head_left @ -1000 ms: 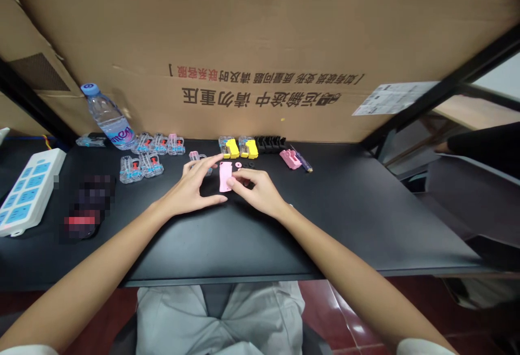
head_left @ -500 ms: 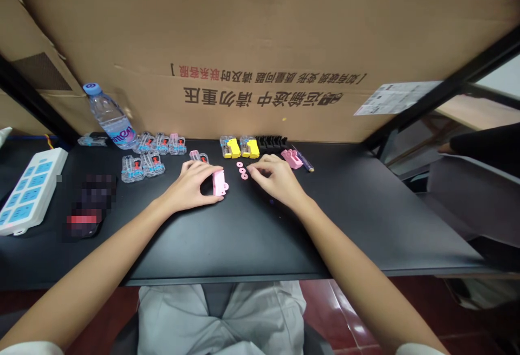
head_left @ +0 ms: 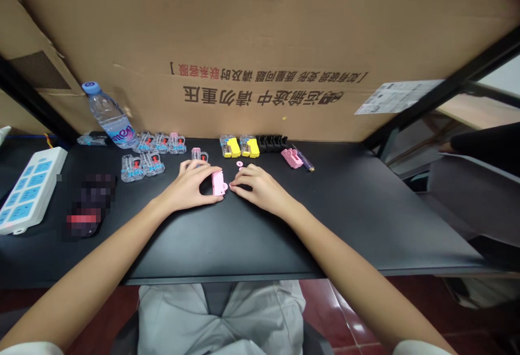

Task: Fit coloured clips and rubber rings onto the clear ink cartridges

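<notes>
My left hand (head_left: 182,186) is closed on a small pink plastic housing (head_left: 218,183), gripped between thumb and fingers above the black tabletop. A round pink tab sticks out on its right side. Close to that tab, the thumb and index finger of my right hand (head_left: 262,188) pinch a small pink ring (head_left: 231,186), mostly covered by the fingertips. Another pink ring (head_left: 239,164) lies just beyond my right fingers, and a further one is partly hidden by them. Behind my left hand stands a clear and pink plastic piece (head_left: 199,155).
Several clear plastic assemblies (head_left: 153,163) stand at the back left, near a water bottle (head_left: 111,119). Two yellow-and-clear assemblies (head_left: 231,148), black parts (head_left: 271,143), a pink part (head_left: 292,158) and a screwdriver (head_left: 304,159) line the back. A power strip (head_left: 34,187) lies far left.
My right hand has moved left and slightly toward me, taking a pink ring from the small group over to the pink housing. My left hand has hardly moved.
</notes>
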A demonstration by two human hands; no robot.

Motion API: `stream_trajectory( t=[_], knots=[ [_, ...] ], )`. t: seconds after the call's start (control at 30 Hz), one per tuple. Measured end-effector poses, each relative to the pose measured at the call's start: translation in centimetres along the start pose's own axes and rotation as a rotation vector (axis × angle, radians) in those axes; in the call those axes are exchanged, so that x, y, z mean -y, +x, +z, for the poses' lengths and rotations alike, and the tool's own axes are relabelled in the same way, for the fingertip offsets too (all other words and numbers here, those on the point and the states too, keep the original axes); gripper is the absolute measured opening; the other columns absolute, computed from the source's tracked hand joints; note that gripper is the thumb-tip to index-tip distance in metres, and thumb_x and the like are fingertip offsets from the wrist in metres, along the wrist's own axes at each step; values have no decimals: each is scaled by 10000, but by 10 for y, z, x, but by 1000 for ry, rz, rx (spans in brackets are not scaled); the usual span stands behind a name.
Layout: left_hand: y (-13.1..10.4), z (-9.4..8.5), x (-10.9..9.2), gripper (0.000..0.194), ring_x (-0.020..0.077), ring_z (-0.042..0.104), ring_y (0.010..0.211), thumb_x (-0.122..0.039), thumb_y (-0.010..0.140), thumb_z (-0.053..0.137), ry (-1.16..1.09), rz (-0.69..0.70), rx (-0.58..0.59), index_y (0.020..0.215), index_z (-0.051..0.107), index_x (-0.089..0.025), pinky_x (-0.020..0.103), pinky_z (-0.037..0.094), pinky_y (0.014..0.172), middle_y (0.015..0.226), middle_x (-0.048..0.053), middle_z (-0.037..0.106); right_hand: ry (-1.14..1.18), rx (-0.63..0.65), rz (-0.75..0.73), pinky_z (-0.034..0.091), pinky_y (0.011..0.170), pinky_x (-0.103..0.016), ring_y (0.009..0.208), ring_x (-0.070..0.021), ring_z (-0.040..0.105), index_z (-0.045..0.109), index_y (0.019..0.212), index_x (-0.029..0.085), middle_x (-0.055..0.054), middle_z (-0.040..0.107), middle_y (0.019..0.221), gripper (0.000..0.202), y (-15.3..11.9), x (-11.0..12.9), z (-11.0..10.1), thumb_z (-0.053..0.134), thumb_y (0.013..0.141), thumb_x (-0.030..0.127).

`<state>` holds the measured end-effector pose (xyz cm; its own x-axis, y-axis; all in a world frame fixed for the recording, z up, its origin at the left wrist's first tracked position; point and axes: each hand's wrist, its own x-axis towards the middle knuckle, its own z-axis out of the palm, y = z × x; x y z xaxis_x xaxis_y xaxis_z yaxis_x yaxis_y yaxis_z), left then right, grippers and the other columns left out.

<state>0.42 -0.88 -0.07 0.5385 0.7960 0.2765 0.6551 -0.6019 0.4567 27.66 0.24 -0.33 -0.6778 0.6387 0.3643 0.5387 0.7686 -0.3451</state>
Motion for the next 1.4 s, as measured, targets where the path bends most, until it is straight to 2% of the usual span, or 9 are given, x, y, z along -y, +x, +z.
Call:
stream_trajectory(
  t=[0.13, 0.27, 0.33, 0.43, 0.5, 0.6, 0.9, 1.2, 1.4],
  knots=[
    [0, 1, 1, 649, 352, 524, 1400, -532, 856, 851, 0, 6, -1, 1412, 658, -257, 540, 295, 1209, 1384, 100, 715, -51, 15, -34, 578, 970, -448, 1013, -280, 725, 808, 1136, 179, -124, 785, 1056, 217, 0, 4, 1, 605, 1062, 203],
    [0, 0, 0, 641, 353, 523, 1397, -528, 854, 854, -3, 2, 4, 1401, 663, -253, 541, 295, 1208, 1367, 99, 721, -48, -18, 37, 588, 962, -455, 1025, -295, 741, 812, 1143, 182, -128, 795, 1049, 242, -1, 5, 4, 609, 1017, 145],
    [0, 0, -1, 634, 357, 522, 1397, -529, 856, 850, -6, 4, 1, 1399, 666, -260, 546, 293, 1210, 1357, 98, 724, 91, -93, 119, 599, 907, -424, 956, -270, 749, 820, 1118, 195, -109, 798, 1015, 221, 0, 7, 7, 630, 1008, 172],
    [0, 0, -1, 633, 360, 524, 1391, -526, 859, 846, -13, 8, -3, 1408, 666, -267, 559, 293, 1211, 1349, 96, 729, 461, -183, 273, 605, 802, -368, 837, -220, 745, 834, 1079, 214, -75, 807, 988, 185, 3, 11, 9, 701, 997, 314],
    [1, 0, -2, 634, 361, 527, 1388, -517, 859, 846, -17, 11, -6, 1412, 667, -265, 563, 295, 1211, 1347, 97, 731, 676, -160, 337, 606, 825, -365, 859, -217, 751, 846, 1061, 222, -65, 818, 1001, 222, 6, 14, 10, 743, 972, 399],
    [1, 0, -2, 632, 360, 534, 1383, -511, 854, 850, -20, 18, -11, 1406, 672, -263, 566, 300, 1210, 1346, 100, 730, 822, -96, 374, 595, 906, -389, 910, -225, 753, 857, 1038, 221, -64, 829, 1015, 259, 8, 18, 13, 791, 929, 447],
    [1, -1, -3, 638, 354, 544, 1379, -514, 862, 849, -16, 51, -14, 1416, 656, -264, 562, 292, 1214, 1353, 106, 726, 788, -109, 413, 587, 824, -390, 834, -220, 705, 850, 969, 226, -67, 811, 958, 349, 8, 19, 19, 848, 864, 559],
    [1, 1, -3, 624, 342, 554, 1374, -475, 877, 838, 0, 89, -37, 1427, 646, -251, 538, 290, 1218, 1344, 104, 734, 1075, -82, 528, 603, 671, -311, 682, -162, 706, 675, 1021, 211, 3, 725, 782, 448, 12, 25, 24, 925, 791, 503],
    [1, 1, -4, 648, 359, 538, 1395, -492, 881, 831, -11, 81, -14, 1460, 640, -274, 556, 284, 1221, 1373, 111, 727, 1086, -64, 557, 606, 668, -322, 621, -150, 691, 610, 980, 220, 29, 703, 725, 473, 13, 24, 21, 933, 772, 496]
  ],
)
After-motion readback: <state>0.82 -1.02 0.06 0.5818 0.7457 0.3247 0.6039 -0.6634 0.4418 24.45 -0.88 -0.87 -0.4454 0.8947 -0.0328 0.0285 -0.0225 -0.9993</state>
